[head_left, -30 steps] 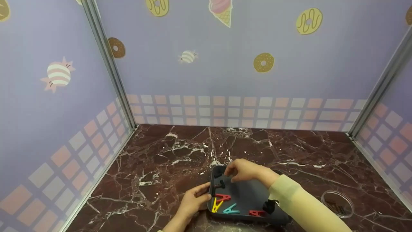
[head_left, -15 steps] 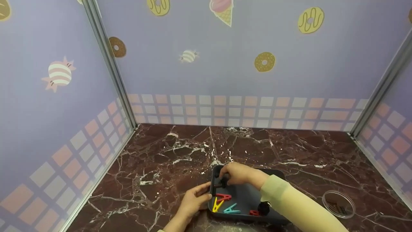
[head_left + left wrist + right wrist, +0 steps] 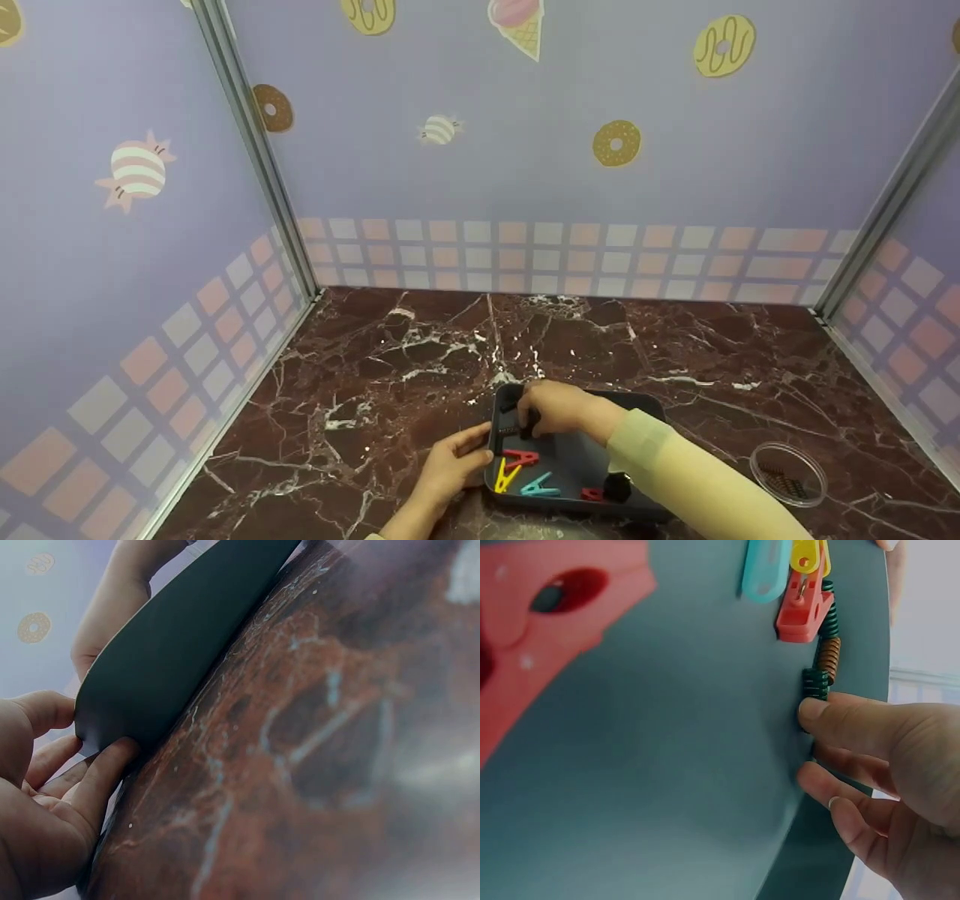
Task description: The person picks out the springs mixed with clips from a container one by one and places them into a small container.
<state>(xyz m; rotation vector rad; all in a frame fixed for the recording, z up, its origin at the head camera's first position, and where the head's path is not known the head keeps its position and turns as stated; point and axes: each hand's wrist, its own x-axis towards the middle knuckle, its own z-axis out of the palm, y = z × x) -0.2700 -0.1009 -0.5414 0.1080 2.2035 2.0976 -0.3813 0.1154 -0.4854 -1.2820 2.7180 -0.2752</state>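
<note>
My left hand (image 3: pixel 450 466) grips the left rim of a dark, shallow tray (image 3: pixel 570 457); in the left wrist view its fingers touch the tray's side and underside. Inside the tray, my right hand (image 3: pixel 559 407) pinches a dark green coil spring (image 3: pixel 815 681) between thumb and fingers, close to the tray wall. A copper-coloured spring (image 3: pixel 829 660) and another dark green spring (image 3: pixel 830 621) lie in line beyond it. Near them are a red clothespin (image 3: pixel 520 458), a yellow clothespin (image 3: pixel 505 477) and a light blue clothespin (image 3: pixel 540 486).
A second red clothespin (image 3: pixel 592 494) lies at the tray's front side, partly hidden by a black device (image 3: pixel 617 487) at my right wrist. Right of the tray, a clear round dish (image 3: pixel 787 475) holds several springs on the marbled tabletop (image 3: pixel 360 352). Patterned walls enclose the table.
My right hand has lowered into the tray's left part and taken hold of a dark spring, shifting it slightly rightward. My left hand stays on the rim.
</note>
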